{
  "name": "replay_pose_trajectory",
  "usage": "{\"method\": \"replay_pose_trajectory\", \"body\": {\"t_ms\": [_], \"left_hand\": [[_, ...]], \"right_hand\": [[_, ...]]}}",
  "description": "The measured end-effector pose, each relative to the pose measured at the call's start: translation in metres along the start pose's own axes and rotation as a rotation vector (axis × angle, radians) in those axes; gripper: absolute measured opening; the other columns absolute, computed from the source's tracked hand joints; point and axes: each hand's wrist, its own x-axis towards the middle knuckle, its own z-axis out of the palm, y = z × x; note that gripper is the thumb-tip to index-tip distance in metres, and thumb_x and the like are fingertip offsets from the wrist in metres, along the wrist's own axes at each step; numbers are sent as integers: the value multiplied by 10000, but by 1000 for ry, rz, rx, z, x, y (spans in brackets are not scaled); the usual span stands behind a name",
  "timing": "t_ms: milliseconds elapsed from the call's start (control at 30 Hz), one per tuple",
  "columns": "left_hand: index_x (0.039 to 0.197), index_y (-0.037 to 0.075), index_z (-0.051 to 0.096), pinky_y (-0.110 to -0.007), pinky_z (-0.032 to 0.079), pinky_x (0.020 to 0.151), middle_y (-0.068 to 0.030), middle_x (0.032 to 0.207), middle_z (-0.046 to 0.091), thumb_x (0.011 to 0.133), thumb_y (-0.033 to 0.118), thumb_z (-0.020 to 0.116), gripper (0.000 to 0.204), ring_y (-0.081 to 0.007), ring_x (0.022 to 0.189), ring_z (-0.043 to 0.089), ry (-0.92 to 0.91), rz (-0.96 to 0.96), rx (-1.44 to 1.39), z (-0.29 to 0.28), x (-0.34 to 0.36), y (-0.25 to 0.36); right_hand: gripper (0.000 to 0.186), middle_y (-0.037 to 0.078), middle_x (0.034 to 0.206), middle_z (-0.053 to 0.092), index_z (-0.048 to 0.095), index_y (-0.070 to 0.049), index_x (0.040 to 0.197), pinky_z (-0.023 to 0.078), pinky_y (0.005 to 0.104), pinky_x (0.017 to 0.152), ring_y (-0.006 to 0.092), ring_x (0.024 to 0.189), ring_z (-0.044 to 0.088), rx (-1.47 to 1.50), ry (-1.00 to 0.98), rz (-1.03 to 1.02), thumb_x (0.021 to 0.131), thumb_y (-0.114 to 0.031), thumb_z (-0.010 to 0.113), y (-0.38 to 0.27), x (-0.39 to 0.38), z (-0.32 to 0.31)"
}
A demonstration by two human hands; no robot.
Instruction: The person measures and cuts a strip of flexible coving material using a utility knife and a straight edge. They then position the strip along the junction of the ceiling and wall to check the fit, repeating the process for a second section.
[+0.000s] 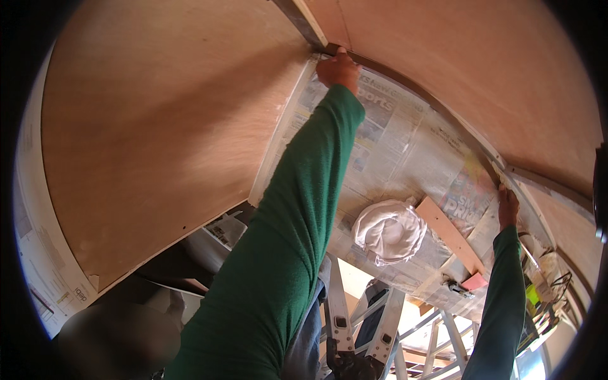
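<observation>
A long, thin brown strip of trim (423,90) runs along the edge between a plywood panel (456,57) and a surface covered with newspaper under clear plastic (405,152). My left hand (339,69), in a green sleeve, is at the strip's far left end by the corner, fingers curled against it. Lower and to the right, my right hand (508,206) is closed at the same edge, its fingertips up against the strip. The fingers' undersides are hidden in both hands.
On the newspaper lie a rolled white cloth (391,232), a flat wooden board (451,238), a pink block (474,281) and a small metal tool (457,290). Aluminium ladders (342,310) stand below. Another plywood panel (171,139) rises at left; tools and cords (544,291) hang at right.
</observation>
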Motion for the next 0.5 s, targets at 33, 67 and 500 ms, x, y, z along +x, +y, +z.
{"method": "replay_pose_trajectory", "body": {"t_ms": [33, 67, 500], "left_hand": [[881, -61, 602, -333, 569, 441, -162, 738, 683, 908, 224, 752, 323, -253, 540, 681, -44, -48, -70, -15, 15, -2], [944, -57, 574, -349, 579, 490, -164, 789, 672, 931, 237, 725, 330, -264, 585, 686, -55, -67, -101, -29, 27, -6], [1168, 80, 480, -465, 555, 823, -110, 1013, 586, 1059, 349, 525, 293, -268, 882, 634, -261, -219, -295, -27, -32, 18]], "right_hand": [[526, 255, 979, 700, 709, 36, 1036, 485, 447, 849, 366, 888, 640, -7, -27, -8, 1008, -474, 583, -7, 2, 5], [516, 252, 985, 703, 710, 34, 1037, 485, 442, 849, 352, 891, 641, -14, -56, -16, 1008, -466, 588, -15, 5, 12], [480, 111, 813, 655, 700, 33, 941, 471, 374, 743, 182, 771, 531, 68, -19, 60, 992, -442, 652, 4, 5, 1]]}}
